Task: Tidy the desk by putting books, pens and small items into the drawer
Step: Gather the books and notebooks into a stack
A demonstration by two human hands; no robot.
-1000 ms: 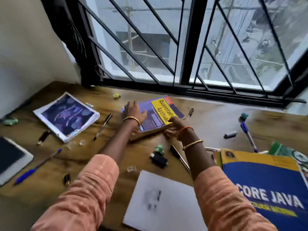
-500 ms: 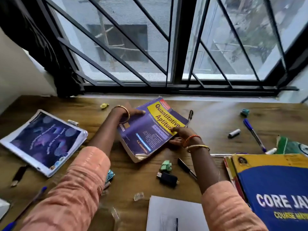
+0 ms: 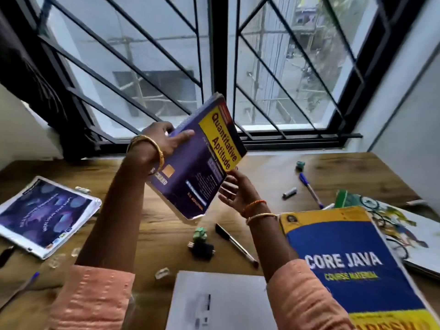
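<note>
A thick purple and yellow book titled Quantitative Aptitude [image 3: 197, 160] is lifted off the wooden desk [image 3: 262, 172] and tilted steeply in front of the window. My left hand [image 3: 164, 141] grips its left spine edge, thumb on the cover. My right hand [image 3: 235, 191] is under the book's lower right edge, palm up with fingers spread, touching it. On the desk lie a black pen [image 3: 235, 241], a blue pen [image 3: 310, 189], a green eraser [image 3: 199, 233] and a small black item [image 3: 202, 248]. No drawer is in view.
A blue Core Java book [image 3: 352, 263] lies at the right over a drawing pad [image 3: 404, 225]. A purple booklet [image 3: 45, 213] lies at the left. A white sheet [image 3: 221, 301] sits at the near edge. A small cylinder [image 3: 289, 193], a teal sharpener [image 3: 300, 165] and clear bits are scattered about.
The book has come up from the desk, where its front edge still rested, into the air. Both hands rose with it, the left on its spine, the right beneath.
</note>
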